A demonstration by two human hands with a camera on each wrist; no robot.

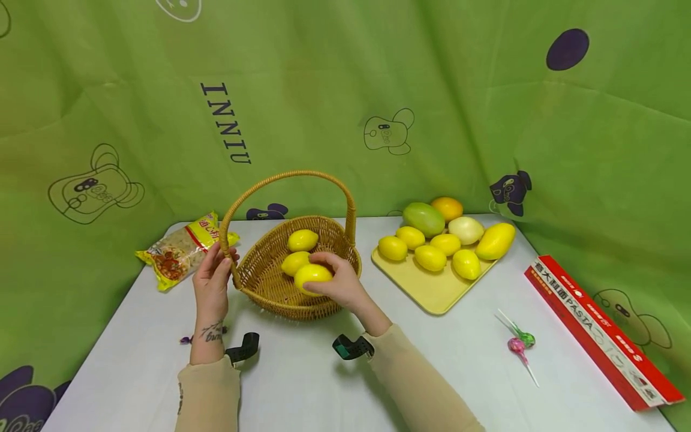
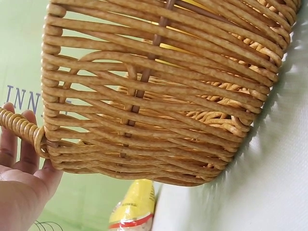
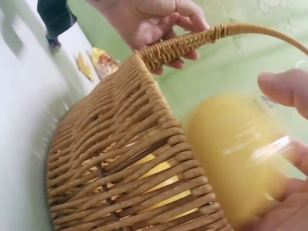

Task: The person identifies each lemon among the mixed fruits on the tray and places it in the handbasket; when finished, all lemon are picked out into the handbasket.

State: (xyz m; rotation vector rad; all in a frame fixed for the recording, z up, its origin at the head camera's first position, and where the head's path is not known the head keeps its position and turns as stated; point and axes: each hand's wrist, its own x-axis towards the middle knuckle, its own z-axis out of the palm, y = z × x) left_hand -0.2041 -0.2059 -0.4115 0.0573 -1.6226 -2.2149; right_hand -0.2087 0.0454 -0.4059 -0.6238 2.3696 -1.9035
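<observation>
My left hand point(image 1: 212, 279) grips the handle point(image 1: 225, 231) of a wicker basket point(image 1: 275, 309) near its left base, fingers wrapped behind it. Over the basket, my right hand point(image 1: 341, 282) has thumb and fingers spread apart around a yellow lemon point(image 1: 312, 279). In the right wrist view this lemon point(image 3: 226, 154) is blurred while the hand is sharp, and the thumb point(image 3: 286, 91) stands off its surface. Two more lemons lie inside the basket, one at the back point(image 1: 303, 240) and another lemon point(image 1: 294, 263) partly behind the one at my right hand.
Right of the basket, a yellow tray point(image 1: 432, 294) bears several lemons, a green fruit point(image 1: 423, 219) and other yellow and orange fruit. A noodle bag point(image 1: 180, 249) lies at the left. Lollipops point(image 1: 516, 346) and a red pasta box point(image 1: 599, 330) lie at the right.
</observation>
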